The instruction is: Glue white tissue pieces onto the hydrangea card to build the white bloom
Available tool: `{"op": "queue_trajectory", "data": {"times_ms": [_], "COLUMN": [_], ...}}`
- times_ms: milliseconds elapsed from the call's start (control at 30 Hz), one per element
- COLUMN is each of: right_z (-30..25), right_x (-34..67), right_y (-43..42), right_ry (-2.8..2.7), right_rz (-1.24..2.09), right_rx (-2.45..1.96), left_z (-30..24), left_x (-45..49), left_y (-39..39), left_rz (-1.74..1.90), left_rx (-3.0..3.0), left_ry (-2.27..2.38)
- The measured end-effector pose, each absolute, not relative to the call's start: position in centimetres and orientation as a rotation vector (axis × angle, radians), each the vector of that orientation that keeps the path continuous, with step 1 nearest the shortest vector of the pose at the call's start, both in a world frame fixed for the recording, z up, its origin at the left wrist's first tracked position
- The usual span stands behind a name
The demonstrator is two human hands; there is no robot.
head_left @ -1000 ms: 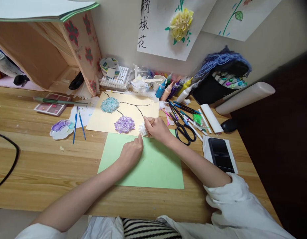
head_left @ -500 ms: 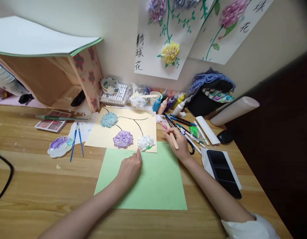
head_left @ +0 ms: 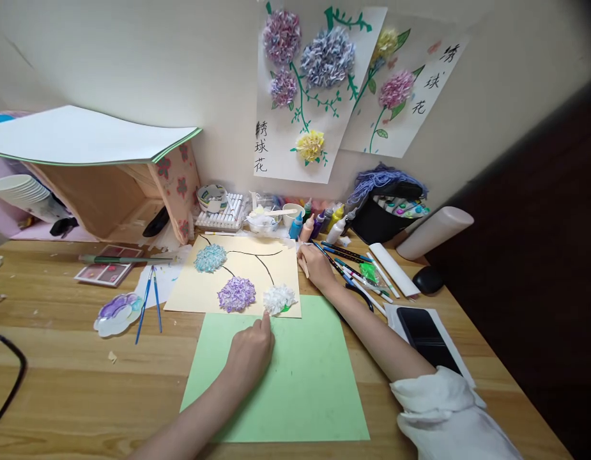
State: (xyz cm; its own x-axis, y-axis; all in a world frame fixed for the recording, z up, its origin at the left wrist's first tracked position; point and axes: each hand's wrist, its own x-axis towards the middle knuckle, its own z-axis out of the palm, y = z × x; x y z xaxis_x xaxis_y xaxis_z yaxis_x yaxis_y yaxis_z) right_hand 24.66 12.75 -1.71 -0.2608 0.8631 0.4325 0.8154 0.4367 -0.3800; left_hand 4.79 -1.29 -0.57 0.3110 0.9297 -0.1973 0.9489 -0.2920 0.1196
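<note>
While I run this from afar, the left hand (head_left: 251,348) extends an index finger to the near edge of the cream sheet (head_left: 194,297), just beside its white flower (head_left: 279,298), presumably for steadiness; its other fingers I can't make out. The right hand (head_left: 317,265) pinches a stick (head_left: 305,267) beside the sheet.

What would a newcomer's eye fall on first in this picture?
Probably on the fluffy, round pink-purple, blue-grey and yellow flowers on a white paper sheet on the pale wall. Then perhaps on the fluffy light-blue flower, purple flower and white flower on the cream paper sheet on the wooden table, where the left hand points at the last one's lower edge.
</note>
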Motion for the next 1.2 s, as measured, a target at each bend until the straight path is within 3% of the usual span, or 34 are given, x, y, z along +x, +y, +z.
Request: {"op": "queue_trajectory", "data": {"times_ms": [333,633,1200], "right_z": [-1.0,1.5,-0.2], "right_x": [25.3,25.0,30.2], "right_y": [11.4,9.9,4.3], "right_ry": [-1.843,-1.438,-1.477], "right_rz": [0.102,0.383,0.626], "right_rx": [-1.392,-1.381,-1.483], "left_z": [-0.5,-0.2,1.0], "left_x": [4.8,4.7,4.3], "left_y": [-1.5,-1.4,-1.2], "left_rz": [-0.07,-0.054,0.29], "left_rx": [2.364,2.317,2.317], "left_ry": [1.731,1.73,1.748]}}
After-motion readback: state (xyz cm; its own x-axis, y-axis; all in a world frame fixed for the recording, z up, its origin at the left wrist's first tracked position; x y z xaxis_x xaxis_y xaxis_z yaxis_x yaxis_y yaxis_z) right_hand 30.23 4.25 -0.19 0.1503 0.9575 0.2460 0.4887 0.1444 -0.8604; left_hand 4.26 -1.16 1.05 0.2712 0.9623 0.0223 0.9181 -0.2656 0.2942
